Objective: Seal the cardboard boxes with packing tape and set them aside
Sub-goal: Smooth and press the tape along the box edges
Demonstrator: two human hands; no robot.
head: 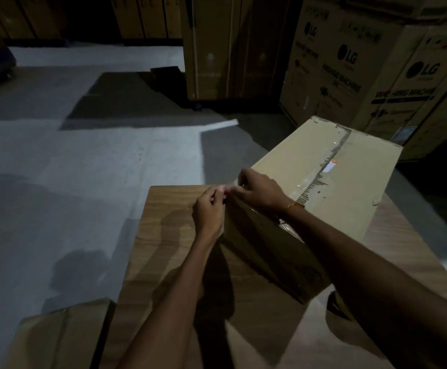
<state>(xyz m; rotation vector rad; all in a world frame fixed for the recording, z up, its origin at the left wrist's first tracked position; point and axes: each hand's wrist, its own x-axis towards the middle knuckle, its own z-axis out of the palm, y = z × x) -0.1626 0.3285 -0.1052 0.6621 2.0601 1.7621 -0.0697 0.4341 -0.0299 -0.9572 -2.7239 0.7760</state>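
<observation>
A: What fills the room?

B: A grey concrete floor (57,161), dim and streaked with shadow. Along the far right stand tall stacked cartons (350,62) printed with "LG" and "WASHING MACHINE". Flat dark sheets (121,99) lie on the floor farther back.

A: And closer in?

B: A wood-grain tabletop (169,257) runs from the middle of the view down toward the person. On it sits the cardboard box (350,187), turned at an angle, its flaps closed. A strip of clear tape (320,174) runs along the top seam, with a small white and orange label on it. A second, lower carton (57,339) shows at the bottom left, beside the tabletop.

A: Where are the hands?

B: Both meet at the box's near left corner. The right hand (259,193) lies over the top edge, wrist across the box lid, a thin gold bracelet (295,205) on it. Its fingers are curled, the tips pinched on something pale and thin at the corner; it looks like a tape end, but it is too blurred to be sure.

A: And the left?

B: The left hand (209,211) is raised just off the box's side, fingers bent, thumb and fingertips pinched on the same pale bit, touching the right hand's fingertips. Both forearms reach in from the bottom of the view.
</observation>
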